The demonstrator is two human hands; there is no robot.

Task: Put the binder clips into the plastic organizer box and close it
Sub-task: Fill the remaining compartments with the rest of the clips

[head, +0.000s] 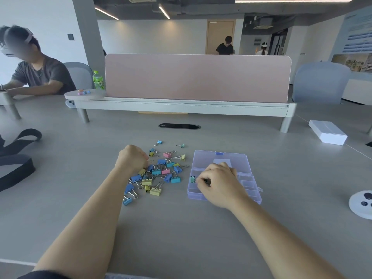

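Sorting begins: my right hand (pixel 219 184) pinches a small green binder clip (pixel 193 179) low over a left-hand compartment of the plastic organizer box (pixel 190 195). I hold it by the fingertips, apparently so it can drop into that one slot rather than its neighbour. The box lies open on the grey surface (pixel 181 228), and its clear lid (pixel 203 160) is folded flat away from me with the blue latch at the far edge, which leaves the tray free to fill. The loose binder clips (pixel 157 174), in blue, yellow, pink and green, lie heaped just left of the box, with a few strays beyond. The pile is near enough, I judge, to keep each carry short. My left hand (pixel 131 158) sits curled at the heap's far-left edge, knuckles up. Its fingertips are hidden, so I cannot tell whether it grips a clip. Most of the pile is not yet in the box. A white carton (pixel 328 133) lies well apart to the right.
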